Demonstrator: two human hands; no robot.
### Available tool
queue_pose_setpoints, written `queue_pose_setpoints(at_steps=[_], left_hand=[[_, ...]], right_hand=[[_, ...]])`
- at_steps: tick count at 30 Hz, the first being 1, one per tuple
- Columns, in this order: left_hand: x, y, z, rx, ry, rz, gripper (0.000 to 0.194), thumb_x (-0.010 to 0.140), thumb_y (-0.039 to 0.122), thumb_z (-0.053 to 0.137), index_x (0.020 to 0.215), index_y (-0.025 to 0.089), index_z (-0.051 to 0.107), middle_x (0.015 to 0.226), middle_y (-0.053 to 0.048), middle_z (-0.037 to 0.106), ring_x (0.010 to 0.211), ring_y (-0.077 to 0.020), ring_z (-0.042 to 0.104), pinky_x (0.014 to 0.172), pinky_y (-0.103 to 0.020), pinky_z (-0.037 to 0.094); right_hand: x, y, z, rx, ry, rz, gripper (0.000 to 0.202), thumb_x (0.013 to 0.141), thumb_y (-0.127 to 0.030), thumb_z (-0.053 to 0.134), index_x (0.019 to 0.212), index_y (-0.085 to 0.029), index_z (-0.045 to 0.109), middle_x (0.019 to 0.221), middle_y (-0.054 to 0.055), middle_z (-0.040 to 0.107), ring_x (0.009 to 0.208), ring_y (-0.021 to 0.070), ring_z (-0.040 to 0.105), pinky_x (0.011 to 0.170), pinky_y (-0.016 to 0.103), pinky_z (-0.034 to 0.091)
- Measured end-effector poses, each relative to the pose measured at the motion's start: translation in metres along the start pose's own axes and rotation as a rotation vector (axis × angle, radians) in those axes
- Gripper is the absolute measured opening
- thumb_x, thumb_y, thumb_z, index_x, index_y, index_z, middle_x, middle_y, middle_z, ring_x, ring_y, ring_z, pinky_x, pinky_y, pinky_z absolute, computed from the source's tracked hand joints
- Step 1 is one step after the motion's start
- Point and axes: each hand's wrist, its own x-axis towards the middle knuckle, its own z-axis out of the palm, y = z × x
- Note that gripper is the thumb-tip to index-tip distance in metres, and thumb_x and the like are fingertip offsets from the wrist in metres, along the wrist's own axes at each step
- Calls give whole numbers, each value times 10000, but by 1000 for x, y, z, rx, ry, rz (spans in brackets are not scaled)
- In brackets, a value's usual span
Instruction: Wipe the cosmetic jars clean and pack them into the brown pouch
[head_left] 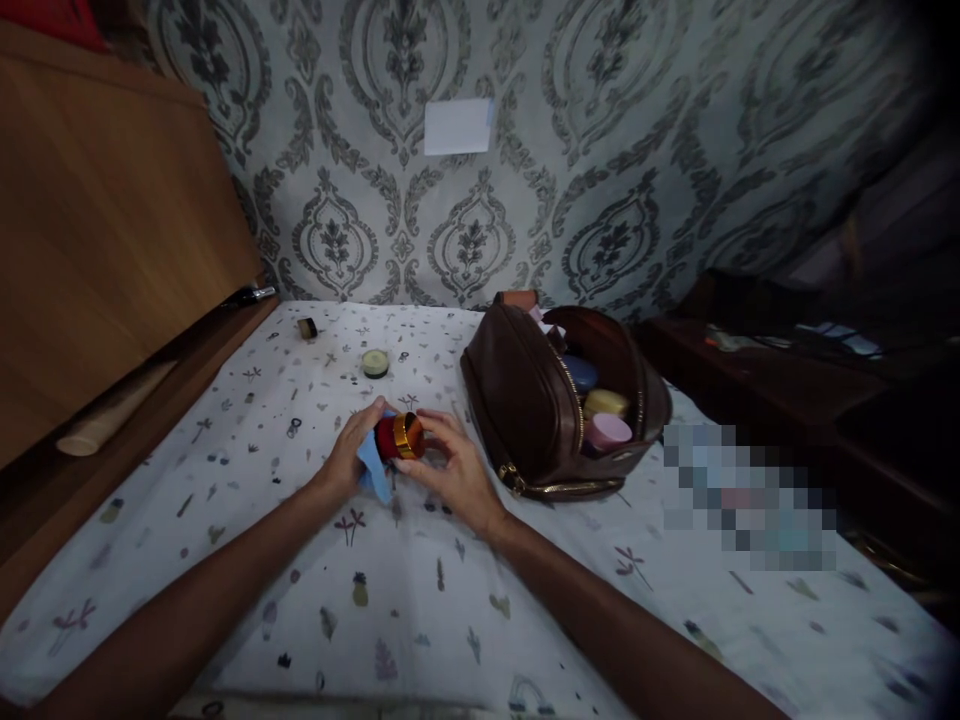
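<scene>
Above the patterned white sheet, both hands are round a small red jar with a shiny gold band (407, 437). My left hand (351, 446) is closed on a light blue cloth (373, 467), which lies against the left side of the jar. My right hand (456, 462) grips the gold end from the right, with its thumb below and its fingers above. Beyond the hands, a round tin with a pale green top (375, 364) rests on the sheet. Farther left lies a small dark container with a light face (307, 328).
An unzipped brown leather bag (517, 400) stands right of my hands, holding a pink cup-like item (609, 430), a yellow item (606, 403) and a blue one (580, 373). A wooden cabinet (112, 220) borders the left; the patterned wall (465, 230) rises behind. A blurred-out item lies at right.
</scene>
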Motion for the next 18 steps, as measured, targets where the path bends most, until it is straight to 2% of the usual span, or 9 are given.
queue_pose_setpoints(at_steps=[5, 8, 10, 12, 14, 16, 18], left_hand=[[1, 4, -5, 81, 36, 66, 465, 913, 635, 459, 759, 204, 538, 671, 10, 535, 664, -156, 526, 632, -284, 447], [1, 10, -7, 228, 67, 132, 402, 920, 556, 491, 723, 206, 496, 642, 34, 463, 636, -141, 467, 622, -272, 408], [-3, 15, -7, 318, 115, 207, 371, 961, 519, 425, 807, 203, 543, 712, 18, 528, 696, -153, 513, 672, -274, 431], [-9, 20, -4, 372, 93, 300, 359, 979, 493, 388, 969, 203, 598, 885, -23, 628, 839, -181, 590, 783, -296, 472], [-15, 22, 1, 469, 4, 380, 371, 958, 489, 422, 1104, 209, 616, 1037, -62, 664, 976, -218, 622, 882, -335, 484], [-19, 21, 5, 574, -57, 408, 388, 934, 496, 450, 1138, 216, 625, 1073, -82, 676, 1011, -245, 637, 909, -366, 493], [-21, 18, 6, 611, -32, 370, 389, 942, 506, 419, 1116, 225, 624, 1041, -80, 694, 975, -249, 657, 891, -374, 509]], right_hand=[[-1, -7, 4, 147, 31, 28, 484, 720, -407, 836, 1115, -223, 626, 1350, 109, 587, 1262, 244, 572, 1093, 405, 454], [-1, -8, 6, 146, 62, 74, 495, 706, -386, 824, 1103, -223, 580, 1185, 74, 672, 1086, 219, 644, 999, 381, 505], [-1, -7, 6, 44, 83, 101, 468, 683, -373, 822, 1052, -219, 578, 1017, 33, 685, 943, 204, 645, 893, 354, 526], [-1, -6, 5, -50, 73, 115, 438, 677, -349, 806, 1027, -218, 578, 927, 2, 660, 851, 190, 619, 812, 331, 519], [-3, -6, 5, -102, 38, 91, 384, 705, -303, 763, 1031, -215, 579, 919, -5, 642, 838, 185, 605, 790, 320, 508], [-4, -5, 5, -156, 9, 26, 332, 727, -264, 738, 1018, -206, 589, 940, 8, 636, 867, 192, 600, 813, 325, 499], [-6, -4, 5, -225, -36, -45, 338, 722, -283, 782, 997, -202, 603, 964, 24, 636, 910, 209, 596, 850, 337, 492]])
